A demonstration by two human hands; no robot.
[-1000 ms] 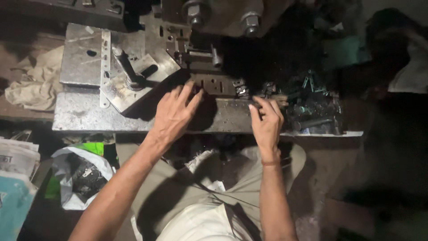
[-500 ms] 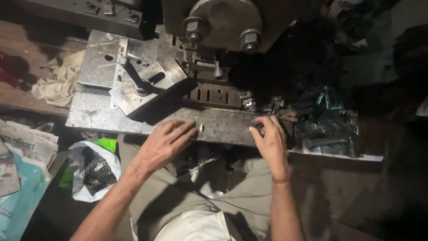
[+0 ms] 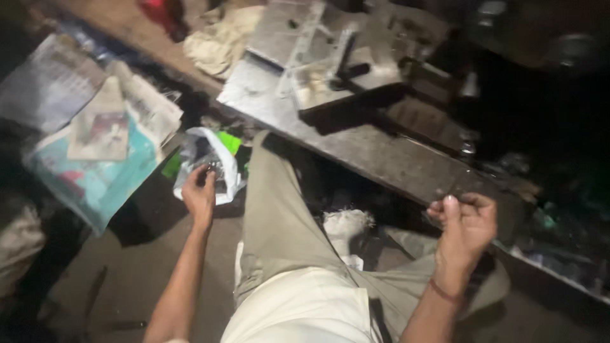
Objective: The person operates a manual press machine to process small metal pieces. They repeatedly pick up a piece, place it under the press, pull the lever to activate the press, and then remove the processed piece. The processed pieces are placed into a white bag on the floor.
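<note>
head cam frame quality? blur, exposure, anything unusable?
Head view: motion blur smears the whole frame, worst on the metal plate and the papers. Lighting is dim and uneven; the top right and the machine sink into near black. The white plastic bag by the left hand is the brightest patch. The right hand is soft-edged; what its grip holds is unreadable.

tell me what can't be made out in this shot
Head view only:
- Contents of the plastic bag: the left hand covers its mouth; dark.
- Whatever the right hand pinches: curled fingers hide it; too small.
- Machine at top right: blurred, in shadow, cut off by the edge.
</note>
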